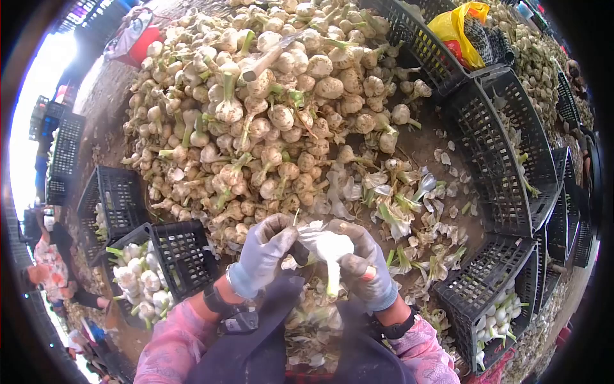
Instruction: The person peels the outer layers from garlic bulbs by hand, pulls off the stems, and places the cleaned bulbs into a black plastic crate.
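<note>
Garlic bulb (pixel 331 245) held up in both gloved hands, just beyond the knees (pixel 249 349) and at the near edge of a big heap (pixel 262 128) of soil-marked bulbs. Pointed its pale stem (pixel 333 281) down toward the body, with the ragged papery skin turned up and away. Pinched at the papery left edge with the left hand (pixel 261 254), thumb and finger pressed close together, just below a thin upright strand (pixel 296 216). Gripped the other side with the right hand (pixel 371 265), fingers (pixel 345 228) curled around the top and thumb (pixel 352 262) pressed near the base of the stem. Wore dark bands (pixel 217 299) at the wrists and pink patterned sleeves (pixel 182 333).

Faced the heap straight ahead, with a long-handled tool (pixel 267 59) lying on top toward the far side; could not make out its kind. Saw loose husks (pixel 416 205) and green stem bits scattered on the brown floor (pixel 435 144) to the right of the heap. On the left, had a black crate (pixel 185 253) of cleaner white bulbs (pixel 137 278) close by, with another crate (pixel 118 198) just beyond. On the right, saw more black crates (pixel 502 153), the nearest with white bulbs inside. Farther off, noticed a yellow bag (pixel 476 32) at top right, a red bucket (pixel 144 48) at top left, and another person (pixel 48 262) in a flowered top beyond the left-hand crates, too small to tell much more.
</note>
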### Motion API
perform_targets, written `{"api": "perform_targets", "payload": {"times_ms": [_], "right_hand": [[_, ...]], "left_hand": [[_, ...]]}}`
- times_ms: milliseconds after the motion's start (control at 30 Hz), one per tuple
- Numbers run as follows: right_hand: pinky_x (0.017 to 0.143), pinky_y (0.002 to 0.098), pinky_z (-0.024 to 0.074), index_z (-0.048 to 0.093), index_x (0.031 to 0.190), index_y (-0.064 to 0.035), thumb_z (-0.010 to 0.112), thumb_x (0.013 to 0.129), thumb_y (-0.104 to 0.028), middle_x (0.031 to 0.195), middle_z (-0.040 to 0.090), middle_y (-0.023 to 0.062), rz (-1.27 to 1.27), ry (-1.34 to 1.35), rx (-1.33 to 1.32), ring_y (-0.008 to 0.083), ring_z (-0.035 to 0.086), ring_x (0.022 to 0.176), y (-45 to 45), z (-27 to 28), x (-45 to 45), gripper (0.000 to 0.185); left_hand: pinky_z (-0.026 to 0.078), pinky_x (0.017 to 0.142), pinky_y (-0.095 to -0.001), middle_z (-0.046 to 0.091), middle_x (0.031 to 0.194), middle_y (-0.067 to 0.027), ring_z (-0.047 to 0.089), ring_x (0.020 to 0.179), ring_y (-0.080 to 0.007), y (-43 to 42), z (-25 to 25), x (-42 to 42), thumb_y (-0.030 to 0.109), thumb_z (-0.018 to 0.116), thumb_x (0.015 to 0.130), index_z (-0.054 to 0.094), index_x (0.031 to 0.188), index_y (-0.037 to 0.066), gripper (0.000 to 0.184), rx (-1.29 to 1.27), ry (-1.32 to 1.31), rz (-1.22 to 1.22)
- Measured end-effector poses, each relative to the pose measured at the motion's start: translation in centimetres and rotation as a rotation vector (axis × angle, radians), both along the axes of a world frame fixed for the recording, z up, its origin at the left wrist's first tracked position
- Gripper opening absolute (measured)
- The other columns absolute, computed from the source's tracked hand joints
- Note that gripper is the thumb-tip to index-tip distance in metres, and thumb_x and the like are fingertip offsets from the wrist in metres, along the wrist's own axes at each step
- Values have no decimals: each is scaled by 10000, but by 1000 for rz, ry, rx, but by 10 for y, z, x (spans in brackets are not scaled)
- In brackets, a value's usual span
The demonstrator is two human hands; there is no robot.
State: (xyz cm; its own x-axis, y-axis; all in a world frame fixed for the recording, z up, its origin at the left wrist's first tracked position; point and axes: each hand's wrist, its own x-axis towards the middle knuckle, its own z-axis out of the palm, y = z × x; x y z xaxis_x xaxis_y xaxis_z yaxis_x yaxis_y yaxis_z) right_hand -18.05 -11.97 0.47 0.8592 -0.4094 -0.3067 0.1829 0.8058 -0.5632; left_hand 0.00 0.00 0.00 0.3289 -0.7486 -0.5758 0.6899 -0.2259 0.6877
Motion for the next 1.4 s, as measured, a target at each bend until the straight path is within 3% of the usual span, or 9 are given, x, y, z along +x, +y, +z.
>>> {"api": "perform_targets", "payload": {"times_ms": [167, 267, 433, 733, 1000, 1100, 1233, 1300, 1400], "right_hand": [[1087, 457, 398, 374, 1471, -136, 626, 929, -200, 1334, 539, 100, -131, -258, 357, 293, 514, 1268, 6, -9, -2, 601], [1108, 462, 367, 340, 1494, -146, 630, 927, -222, 1359, 518, 112, -150, -316, 439, 297, 499, 1287, 5, -15, 1, 642], [1133, 428, 330, 310, 1499, -62, 570, 950, -152, 1443, 440, 137, -93, -158, 130, 271, 425, 1355, 8, -11, 4, 615], [1036, 366, 438, 377, 1449, -37, 620, 953, -255, 1368, 505, 137, 103, 206, -256, 234, 544, 1221, -3, -4, 5, 594], [887, 363, 451, 369, 1485, -171, 663, 858, -431, 1318, 561, 125, -70, -280, 539, 329, 578, 1125, 5, -32, -6, 739], [871, 361, 445, 429, 1447, -186, 659, 862, -428, 1330, 574, 115, -120, -302, 618, 309, 573, 1123, 4, -30, -10, 674], [784, 320, 492, 621, 1228, -154, 689, 866, -334, 1251, 607, 130, -248, -386, 722, 202, 593, 969, -18, -32, -28, 410], [725, 298, 481, 595, 1303, -183, 693, 868, -369, 1200, 625, 85, -485, -383, 604, 146, 562, 870, -31, -15, -66, 483], [705, 306, 484, 602, 1251, -133, 549, 975, -405, 1093, 648, 83, -675, -697, 368, 144, 604, 850, -55, 21, -154, 392]], "left_hand": [[515, 678, -359, 596, 927, -89, 611, 869, -208, 1, 21, 3, 206, 640, 935, 539, 995, 81, 172, -159, 255, 170], [502, 755, -325, 569, 993, -66, 570, 925, -164, -6, 24, 7, 147, 666, 904, 531, 1035, 65, 205, -162, -112, 63], [484, 752, -209, 562, 1083, -20, 555, 897, -66, -11, 24, -6, 115, 688, 909, 533, 1092, 9, 262, -62, -292, -186], [435, 609, -183, 616, 781, 28, 531, 708, -7, -10, 17, -9, 57, 615, 917, 634, 907, 20, 43, 9, -558, -306], [430, 577, -182, 598, 741, 30, 504, 675, -15, -3, -6, 4, -22, 665, 828, 629, 863, -21, 50, 107, -671, -1], [456, 601, -210, 634, 788, -15, 539, 685, -51, 3, -12, 18, 23, 669, 827, 632, 871, -16, 70, 155, -1014, -160], [520, 825, -392, 662, 1064, -123, 643, 937, -270, -2, -22, 28, 219, 666, 833, 657, 909, 41, 194, -79, -1590, -558], [483, 955, -411, 635, 1164, -143, 591, 1085, -344, -9, -25, 53, 283, 707, 834, 633, 1175, 88, 400, 437, -1212, -957], [484, 972, -383, 550, 1311, -169, 580, 1136, -338, -25, -54, 84, 268, 719, 839, 619, 1179, 85, 399, 405, -1726, -482]]}}
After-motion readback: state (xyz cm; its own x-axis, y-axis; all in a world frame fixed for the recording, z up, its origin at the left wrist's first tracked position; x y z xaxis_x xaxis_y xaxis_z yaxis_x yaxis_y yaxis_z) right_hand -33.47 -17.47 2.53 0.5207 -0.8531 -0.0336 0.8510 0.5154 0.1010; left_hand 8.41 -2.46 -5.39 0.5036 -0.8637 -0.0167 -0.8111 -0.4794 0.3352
